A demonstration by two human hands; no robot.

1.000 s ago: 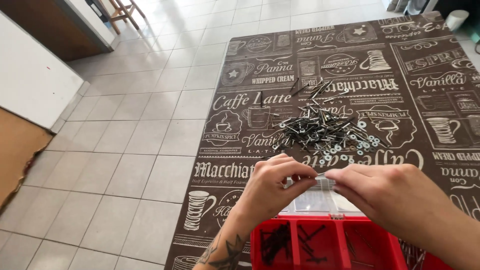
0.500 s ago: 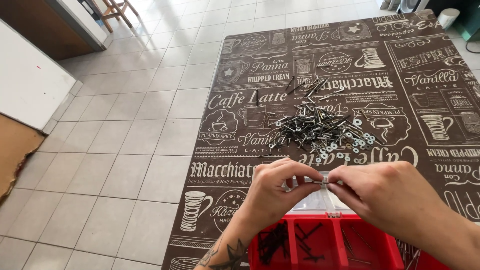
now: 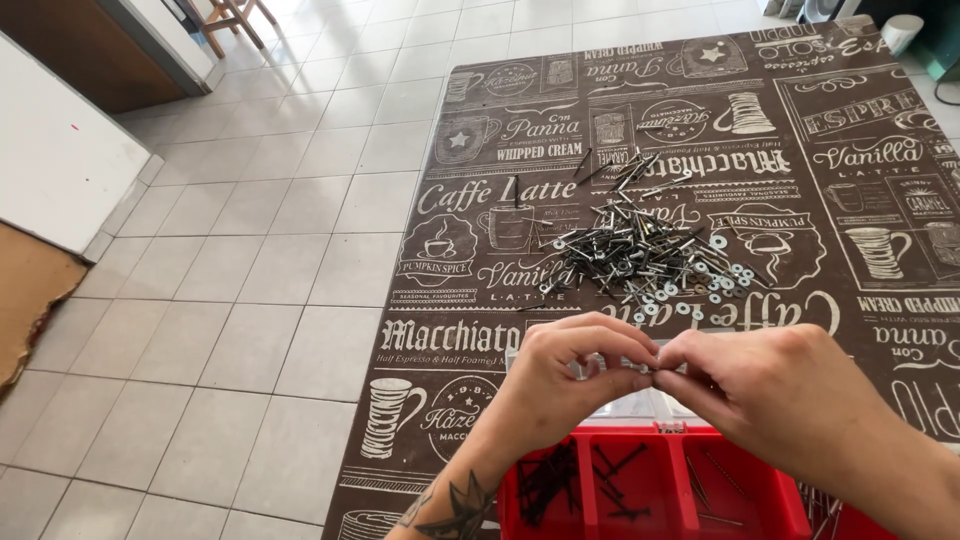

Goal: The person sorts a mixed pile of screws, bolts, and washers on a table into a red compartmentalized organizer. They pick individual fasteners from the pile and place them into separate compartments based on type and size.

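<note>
Head view showed, nearest the camera, a red compartment tray (image 3: 640, 500) with dark screws lying in its left and middle sections. Just above it the left hand (image 3: 565, 375) and right hand (image 3: 790, 395) met fingertip to fingertip, the fingers of both pressed together and pinching one small metal fastener (image 3: 655, 367) between them; its exact kind was too small to tell. A clear plastic lid (image 3: 630, 405) showed under the hands. Farther out on the bench (image 3: 500, 330), covered in a brown coffee-print cloth, lay a loose pile of screws and washers (image 3: 640, 255). Held over the tray edge, the tiny piece could likely slip from the pinch and drop into the wrong section or roll off onto the tiled floor (image 3: 250, 270).
</note>
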